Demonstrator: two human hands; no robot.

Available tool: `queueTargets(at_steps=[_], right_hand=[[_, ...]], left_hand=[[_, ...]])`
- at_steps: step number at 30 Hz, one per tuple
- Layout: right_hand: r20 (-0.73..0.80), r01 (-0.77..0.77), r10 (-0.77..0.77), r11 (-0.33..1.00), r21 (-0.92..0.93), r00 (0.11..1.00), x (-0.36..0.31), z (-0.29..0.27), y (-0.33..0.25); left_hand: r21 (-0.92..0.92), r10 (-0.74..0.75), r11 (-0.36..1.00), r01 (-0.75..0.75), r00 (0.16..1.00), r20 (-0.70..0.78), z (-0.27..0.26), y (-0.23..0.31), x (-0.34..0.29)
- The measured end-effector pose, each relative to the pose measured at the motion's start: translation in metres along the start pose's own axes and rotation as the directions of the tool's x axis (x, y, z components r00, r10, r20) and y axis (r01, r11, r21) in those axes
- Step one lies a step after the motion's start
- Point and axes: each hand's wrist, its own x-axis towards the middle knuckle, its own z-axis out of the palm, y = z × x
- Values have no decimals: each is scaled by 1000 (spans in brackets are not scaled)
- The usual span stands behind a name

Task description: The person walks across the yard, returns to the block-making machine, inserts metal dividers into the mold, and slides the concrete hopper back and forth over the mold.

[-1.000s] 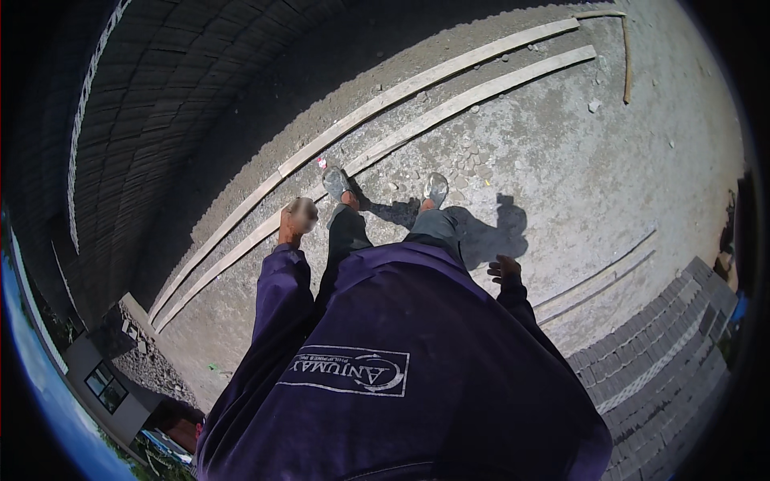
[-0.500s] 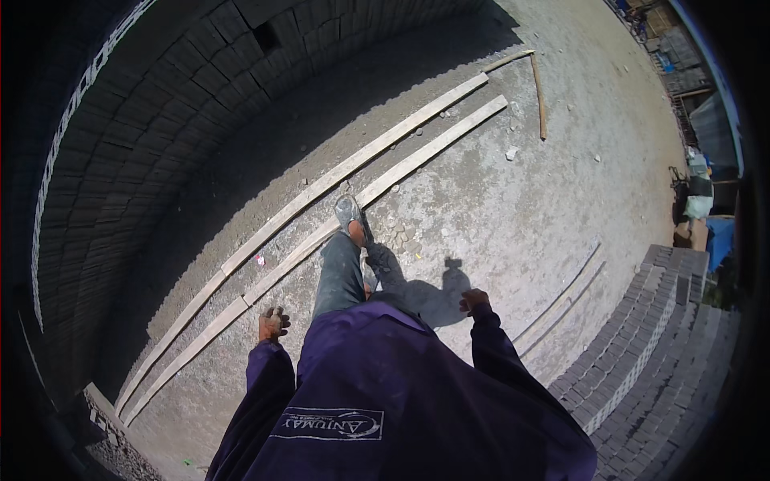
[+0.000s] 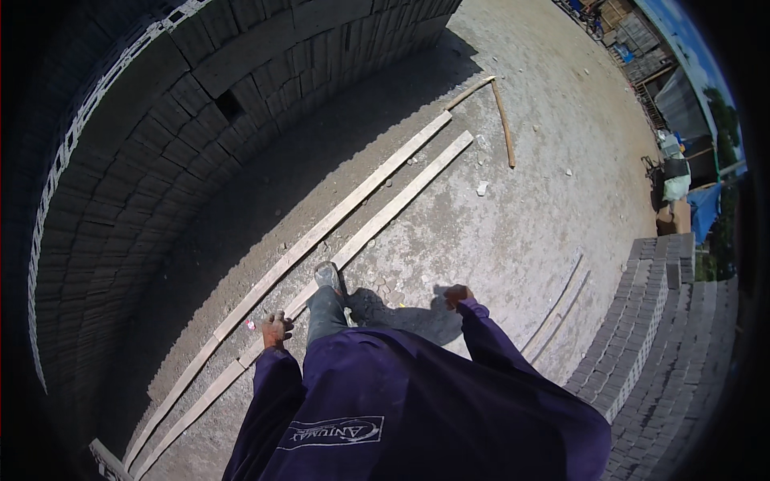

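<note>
1. Left hand point(image 3: 277, 330): out by the left hip, fingers loosely bent and slightly apart, nothing seen in them. In view it overlaps the near row of long, flat, pale wooden planks point(image 3: 401, 200); can't tell contact from this angle.
2. Right hand point(image 3: 458, 295): out to the right, dark and small in frame, fingers curled inward. Can't tell whether the grip is narrow or loose.
3. Planks: near row lies on the grey, dusty ground point(image 3: 561, 216), running diagonally from lower left to upper centre. Far row of matching pale planks point(image 3: 345, 212) lies roughly parallel, a gap between. Both rows show a butt joint at lower left.
4. Grey, dusty shoe point(image 3: 327, 275): at the near row, just ahead of the left hand. Dark grey trouser leg above it; purple long-sleeved garment point(image 3: 449, 393) fills bottom centre.
5. Two thin brown wooden poles point(image 3: 504, 124) meet at an angle beyond the planks' upper ends. Pale stone point(image 3: 482, 188) nearby.
6. Left: tall, shaded stack of grey blocks point(image 3: 160, 152). Right: lower, sunlit grey block stack point(image 3: 634, 313), two thin, straight strips point(image 3: 553, 309) on the ground beside it.
7. Far right: blue tarp point(image 3: 704, 210), brown box point(image 3: 674, 216).
</note>
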Motion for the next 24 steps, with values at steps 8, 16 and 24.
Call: queueTargets(at_steps=[8, 16, 24], right_hand=[[375, 24, -5, 999, -47, 927, -33, 21, 38], [402, 289, -125, 880, -378, 907, 24, -72, 131], [-59, -291, 515, 571, 768, 855, 104, -319, 254]], left_hand=[[90, -75, 993, 75, 997, -1, 76, 54, 9], [119, 127, 985, -126, 992, -2, 225, 146, 33], [188, 60, 981, -52, 997, -38, 330, 179, -22]])
